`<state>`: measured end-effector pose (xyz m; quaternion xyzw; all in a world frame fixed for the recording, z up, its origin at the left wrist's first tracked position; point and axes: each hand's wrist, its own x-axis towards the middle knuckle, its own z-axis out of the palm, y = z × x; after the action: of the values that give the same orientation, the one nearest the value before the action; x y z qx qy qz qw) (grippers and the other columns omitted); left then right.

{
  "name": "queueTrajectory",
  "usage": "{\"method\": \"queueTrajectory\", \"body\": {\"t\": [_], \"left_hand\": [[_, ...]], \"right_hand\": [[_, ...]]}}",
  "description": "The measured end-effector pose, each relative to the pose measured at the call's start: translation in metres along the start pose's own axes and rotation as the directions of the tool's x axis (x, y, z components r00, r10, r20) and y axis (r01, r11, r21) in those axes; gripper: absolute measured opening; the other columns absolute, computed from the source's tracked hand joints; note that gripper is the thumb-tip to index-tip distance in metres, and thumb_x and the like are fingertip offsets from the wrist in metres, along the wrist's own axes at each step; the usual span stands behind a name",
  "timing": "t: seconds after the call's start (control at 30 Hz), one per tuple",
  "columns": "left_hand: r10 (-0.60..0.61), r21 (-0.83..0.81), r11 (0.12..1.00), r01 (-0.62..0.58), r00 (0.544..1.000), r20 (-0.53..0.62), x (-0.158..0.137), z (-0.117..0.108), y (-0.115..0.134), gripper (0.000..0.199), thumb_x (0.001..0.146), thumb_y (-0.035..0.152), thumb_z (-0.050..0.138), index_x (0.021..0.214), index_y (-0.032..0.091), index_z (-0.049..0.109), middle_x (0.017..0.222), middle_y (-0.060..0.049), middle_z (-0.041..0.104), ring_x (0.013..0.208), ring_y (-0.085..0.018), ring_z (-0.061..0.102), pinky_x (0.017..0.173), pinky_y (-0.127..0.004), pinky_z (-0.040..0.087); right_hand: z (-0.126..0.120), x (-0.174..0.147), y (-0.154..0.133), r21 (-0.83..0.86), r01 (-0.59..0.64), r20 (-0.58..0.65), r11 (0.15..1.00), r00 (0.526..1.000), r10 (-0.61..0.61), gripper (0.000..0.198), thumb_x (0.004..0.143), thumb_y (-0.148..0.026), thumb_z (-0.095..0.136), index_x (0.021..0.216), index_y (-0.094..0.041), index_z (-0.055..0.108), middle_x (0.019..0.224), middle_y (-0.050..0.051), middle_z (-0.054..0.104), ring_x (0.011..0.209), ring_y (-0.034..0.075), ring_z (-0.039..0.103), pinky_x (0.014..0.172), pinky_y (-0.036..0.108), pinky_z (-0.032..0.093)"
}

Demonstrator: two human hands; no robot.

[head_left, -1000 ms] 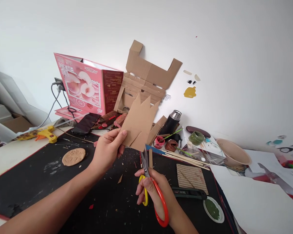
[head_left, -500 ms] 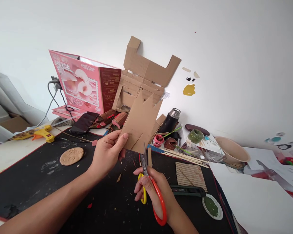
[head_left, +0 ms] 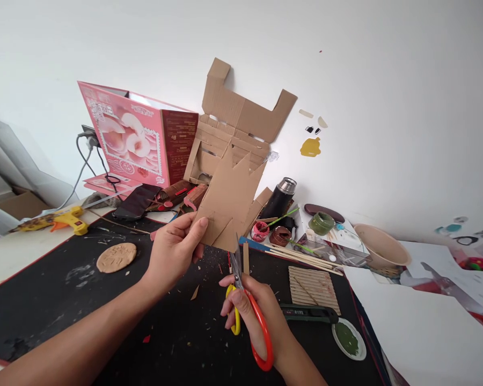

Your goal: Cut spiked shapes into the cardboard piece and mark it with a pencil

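Observation:
My left hand point(head_left: 177, 241) pinches the lower left corner of a cardboard piece point(head_left: 233, 193), thumb in front and fingers behind. Pointed notches run along the cardboard's top edge, and slanting lines that may be cuts show near its bottom. My right hand point(head_left: 257, 308) is closed around a pair of scissors point(head_left: 261, 332) with one red and one yellow handle loop. Their blades point up at the cardboard's lower right corner, with the tip close to the edge; whether they touch it I cannot tell.
A larger cut cardboard sheet point(head_left: 245, 112) leans on the wall beside a pink box point(head_left: 132, 134). On the black mat lie a round clay disc point(head_left: 116, 258), a utility knife point(head_left: 308, 313) and corrugated cardboard point(head_left: 314, 287). Paint jars point(head_left: 280, 236), a black flask point(head_left: 279, 197) and a glue gun point(head_left: 74, 220) surround them.
The view has shifted very slightly. Both hands keep nearly the same pose, with the cardboard and scissors still in them.

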<state>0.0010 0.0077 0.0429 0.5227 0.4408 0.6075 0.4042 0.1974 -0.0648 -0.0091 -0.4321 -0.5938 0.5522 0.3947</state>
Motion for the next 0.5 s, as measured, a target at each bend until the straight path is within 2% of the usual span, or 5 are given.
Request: {"method": "queueTrajectory", "body": {"t": [0.5], "left_hand": [[-0.018, 0.018, 1.0, 0.018, 1.0, 0.012, -0.0015, 0.0023, 0.0007, 0.02, 0.089, 0.037, 0.07, 0.083, 0.018, 0.07, 0.049, 0.007, 0.049, 0.034, -0.009, 0.046, 0.034, -0.017, 0.033]], "right_hand": [[-0.0003, -0.0021, 0.0026, -0.026, -0.004, -0.014, 1.0, 1.0, 0.004, 0.054, 0.104, -0.068, 0.059, 0.117, -0.017, 0.07, 0.074, 0.002, 0.07, 0.053, 0.015, 0.068, 0.055, 0.025, 0.049]]}}
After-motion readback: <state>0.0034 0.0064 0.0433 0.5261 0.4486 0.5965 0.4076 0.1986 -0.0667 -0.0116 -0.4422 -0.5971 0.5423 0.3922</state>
